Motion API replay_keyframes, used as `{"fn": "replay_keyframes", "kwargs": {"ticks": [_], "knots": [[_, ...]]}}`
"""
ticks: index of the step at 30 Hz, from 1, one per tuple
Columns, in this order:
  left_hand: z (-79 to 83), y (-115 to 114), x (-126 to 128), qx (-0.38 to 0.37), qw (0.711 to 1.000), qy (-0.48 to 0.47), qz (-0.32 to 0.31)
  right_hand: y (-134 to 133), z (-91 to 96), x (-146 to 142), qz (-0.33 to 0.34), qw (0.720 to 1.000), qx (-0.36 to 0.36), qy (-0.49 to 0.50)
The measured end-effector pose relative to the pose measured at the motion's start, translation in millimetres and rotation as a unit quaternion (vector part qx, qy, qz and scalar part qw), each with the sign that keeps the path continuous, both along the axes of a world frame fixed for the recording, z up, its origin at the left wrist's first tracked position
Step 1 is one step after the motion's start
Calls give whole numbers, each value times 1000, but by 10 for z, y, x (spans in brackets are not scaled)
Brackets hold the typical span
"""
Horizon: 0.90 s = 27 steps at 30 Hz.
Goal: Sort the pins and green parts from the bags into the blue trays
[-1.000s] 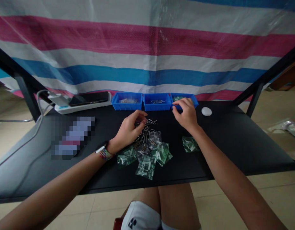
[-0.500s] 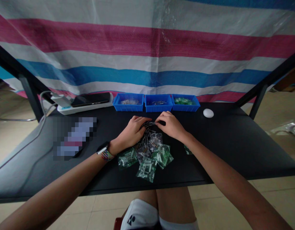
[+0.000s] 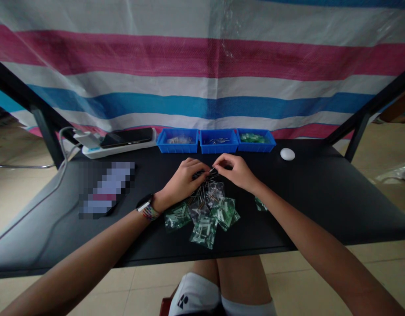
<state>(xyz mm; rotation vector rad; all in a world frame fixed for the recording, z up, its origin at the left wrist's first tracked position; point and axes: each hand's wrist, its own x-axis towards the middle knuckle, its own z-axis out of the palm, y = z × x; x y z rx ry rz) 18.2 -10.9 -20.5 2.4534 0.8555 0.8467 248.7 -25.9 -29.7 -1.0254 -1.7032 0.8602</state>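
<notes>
My left hand [image 3: 187, 177] is closed over the top of a pile of thin metal pins [image 3: 200, 193], thumb and fingertips pinched together at one of them. Facing it, my right hand [image 3: 235, 170] pinches a thin metal pin [image 3: 212, 169] between thumb and forefinger, its tip almost touching the left fingertips. Just below the pile lie clear plastic packets [image 3: 215, 192] with small metal pieces inside. Closer to the table's front edge are green plastic packets [image 3: 204, 231] holding pale pieces. The exact kind of pin is too small to tell.
Three blue bins stand along the back: one with clear packets [image 3: 178, 147], one with metal pins [image 3: 218, 148], one with green packets [image 3: 256, 145]. Left are a white power strip [image 3: 113, 150], a phone [image 3: 126, 137] and a blurred-out object [image 3: 106, 188]. A white oval object [image 3: 287, 154] lies right.
My left fingertips have moved right and closed in on the pin at the right fingertips. The right hand keeps its pinch. The whole view has shifted slightly.
</notes>
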Motion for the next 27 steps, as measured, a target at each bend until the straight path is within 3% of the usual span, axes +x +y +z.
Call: {"fn": "replay_keyframes", "kwargs": {"ticks": [5, 8, 14, 21, 27], "knots": [[16, -28, 5, 46, 999, -28, -1, -112, 56, -130, 15, 994, -48, 97], [87, -67, -2, 46, 997, -49, 31, -164, 108, -164, 27, 991, -56, 119], [214, -122, -10, -58, 990, -122, 33, -203, 173, -128, 53, 993, -47, 94], [142, -99, 20, -219, 967, -128, -19, -220, 163, -130, 85, 985, -109, 107], [136, -98, 30, -239, 959, -150, -38, -224, 183, -132, 72, 986, -108, 110]]}}
